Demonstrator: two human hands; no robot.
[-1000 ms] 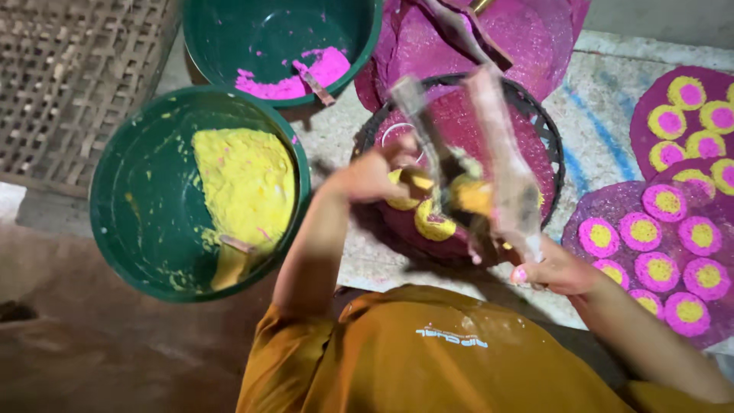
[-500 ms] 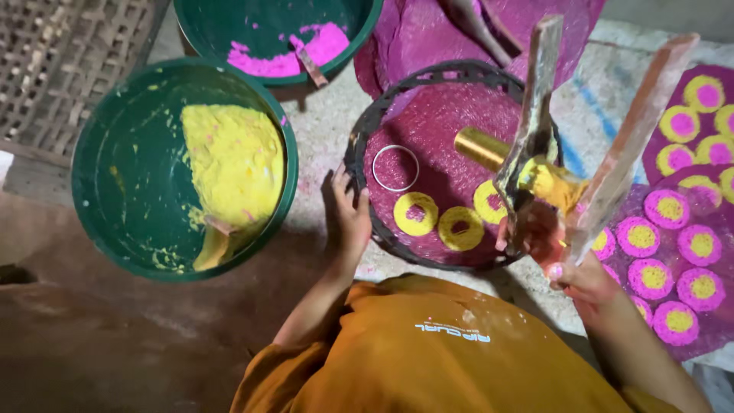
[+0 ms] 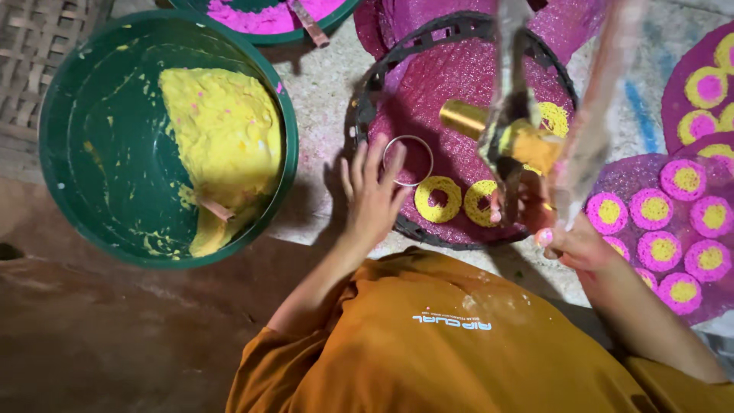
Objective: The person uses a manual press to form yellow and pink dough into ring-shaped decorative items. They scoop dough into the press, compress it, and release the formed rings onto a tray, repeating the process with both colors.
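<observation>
My left hand [image 3: 375,200] lies flat with fingers spread on a round magenta mesh tray [image 3: 459,76], fingertips touching a thin metal ring [image 3: 407,160]. Two yellow dough rings [image 3: 437,199] sit on the tray just right of that hand. My right hand [image 3: 569,237] grips a press tool [image 3: 527,141] with a brass cylinder and two long handles, held tilted above the tray's right side. The handles are blurred.
A green basin [image 3: 99,153] with yellow dough [image 3: 222,130] and a small stick stands at the left. A second basin with pink dough [image 3: 260,15] is at the top. Magenta mats with several pink-and-yellow discs [image 3: 665,206] lie at the right. A woven mat [image 3: 38,46] is top left.
My left hand let go of the press tool and came down onto the tray beside the metal ring. The right hand lifted the tool up and to the right.
</observation>
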